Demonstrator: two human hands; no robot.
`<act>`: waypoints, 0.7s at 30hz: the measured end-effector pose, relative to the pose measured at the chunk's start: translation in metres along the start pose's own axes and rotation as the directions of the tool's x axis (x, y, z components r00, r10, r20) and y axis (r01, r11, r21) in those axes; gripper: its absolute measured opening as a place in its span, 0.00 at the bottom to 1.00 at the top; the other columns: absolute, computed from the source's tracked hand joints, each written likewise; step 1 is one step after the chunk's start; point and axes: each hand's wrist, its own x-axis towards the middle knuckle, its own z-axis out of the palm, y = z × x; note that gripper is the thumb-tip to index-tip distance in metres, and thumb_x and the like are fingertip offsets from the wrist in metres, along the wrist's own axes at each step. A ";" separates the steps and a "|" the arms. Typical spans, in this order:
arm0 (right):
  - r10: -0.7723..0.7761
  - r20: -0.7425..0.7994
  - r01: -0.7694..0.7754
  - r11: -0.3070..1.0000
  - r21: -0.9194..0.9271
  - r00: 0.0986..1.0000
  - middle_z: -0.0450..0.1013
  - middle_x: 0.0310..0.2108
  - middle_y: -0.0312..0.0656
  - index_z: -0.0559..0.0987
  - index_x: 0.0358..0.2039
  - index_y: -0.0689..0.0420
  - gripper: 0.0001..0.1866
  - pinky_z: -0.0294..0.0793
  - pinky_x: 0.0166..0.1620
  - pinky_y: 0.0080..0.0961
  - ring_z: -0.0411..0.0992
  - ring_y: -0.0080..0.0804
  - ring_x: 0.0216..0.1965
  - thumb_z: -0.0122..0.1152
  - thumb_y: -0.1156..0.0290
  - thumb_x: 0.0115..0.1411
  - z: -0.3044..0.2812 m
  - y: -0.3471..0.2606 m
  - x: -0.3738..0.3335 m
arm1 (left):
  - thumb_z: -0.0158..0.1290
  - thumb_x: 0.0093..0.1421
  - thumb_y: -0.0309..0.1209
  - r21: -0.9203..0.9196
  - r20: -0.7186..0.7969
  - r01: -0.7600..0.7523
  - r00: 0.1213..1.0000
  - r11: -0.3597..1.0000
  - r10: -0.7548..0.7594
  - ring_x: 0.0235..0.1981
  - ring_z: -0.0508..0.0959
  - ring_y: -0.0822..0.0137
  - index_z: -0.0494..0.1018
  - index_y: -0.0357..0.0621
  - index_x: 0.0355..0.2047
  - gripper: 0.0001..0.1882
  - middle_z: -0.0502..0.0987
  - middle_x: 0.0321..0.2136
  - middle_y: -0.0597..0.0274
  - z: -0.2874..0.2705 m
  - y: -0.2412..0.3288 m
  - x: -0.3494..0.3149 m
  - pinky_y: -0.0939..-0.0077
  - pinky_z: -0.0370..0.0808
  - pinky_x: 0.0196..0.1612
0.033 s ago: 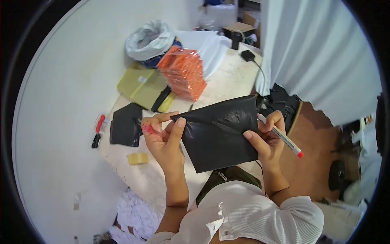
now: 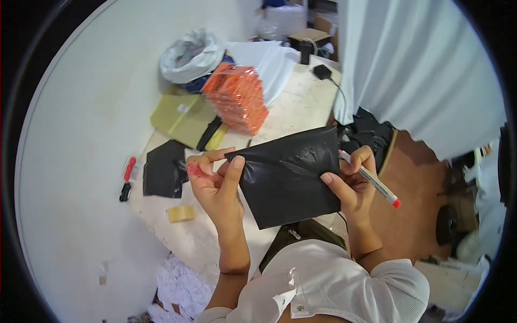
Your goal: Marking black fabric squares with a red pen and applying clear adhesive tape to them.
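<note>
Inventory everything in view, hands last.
Held piece: 1, black, between hands
Pen: 1, whitish, right hand
Flat piece: 1, black, left tabletop
Tape roll: 1, yellow, left tabletop
Slim items: uncounted, red and black, left edge
Stack: 1, orange, tabletop
Package: 1, yellowish, beside stack
Bag: 1, whitish, behind stack
Corded block: 1, black, far tabletop
Table: 1, whitish, centre
Cloth pile: 1, white, lower left
Curtain: 1, white, right
Left hand, right hand: 1 each, centre

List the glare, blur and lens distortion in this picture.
Head view: pale sheen on the creased black plastic sheet, strongest at its upper right, and small glints on the wrapped orange stack; head view: the orange stack looks softer than the sheet; head view: the fisheye lens curves the outer edge of the white wall at left, and the corners are black.
</note>
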 end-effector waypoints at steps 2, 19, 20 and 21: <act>0.030 -0.052 -0.032 0.999 -0.041 0.998 0.54 0.25 0.29 0.57 0.30 0.52 0.23 0.59 0.32 0.07 0.54 0.10 0.26 0.59 0.91 0.48 -0.004 -0.006 -0.006 | 0.56 0.47 0.13 -0.039 0.027 0.076 0.997 0.996 -0.075 0.39 0.73 0.68 0.54 0.48 0.27 0.22 0.68 0.32 0.59 0.009 -0.008 -0.001 0.85 0.70 0.34; -0.497 -0.498 0.474 0.861 -0.183 0.711 0.65 0.25 0.29 0.66 0.28 0.51 0.09 0.67 0.29 0.09 0.66 0.14 0.24 0.55 0.79 0.56 -0.183 -0.095 0.124 | 0.33 0.66 0.45 -0.237 0.564 0.691 0.670 0.682 -0.483 0.22 0.73 0.65 0.57 0.49 0.24 0.18 0.74 0.30 0.52 0.160 -0.131 -0.039 0.71 0.73 0.29; -0.501 -0.499 0.479 0.858 -0.183 0.707 0.65 0.25 0.29 0.66 0.28 0.51 0.09 0.67 0.29 0.09 0.66 0.14 0.24 0.55 0.79 0.56 -0.194 -0.100 0.128 | 0.33 0.66 0.45 -0.232 0.589 0.687 0.663 0.689 -0.463 0.21 0.73 0.65 0.56 0.49 0.23 0.18 0.73 0.28 0.53 0.173 -0.136 -0.044 0.72 0.72 0.28; -0.557 -0.464 0.510 0.827 -0.236 0.689 0.65 0.24 0.29 0.67 0.27 0.51 0.08 0.65 0.27 0.08 0.65 0.12 0.24 0.56 0.79 0.56 -0.200 -0.107 0.132 | 0.32 0.66 0.45 -0.221 0.614 0.686 0.650 0.693 -0.448 0.21 0.72 0.65 0.56 0.49 0.23 0.18 0.72 0.26 0.54 0.183 -0.142 -0.047 0.72 0.72 0.27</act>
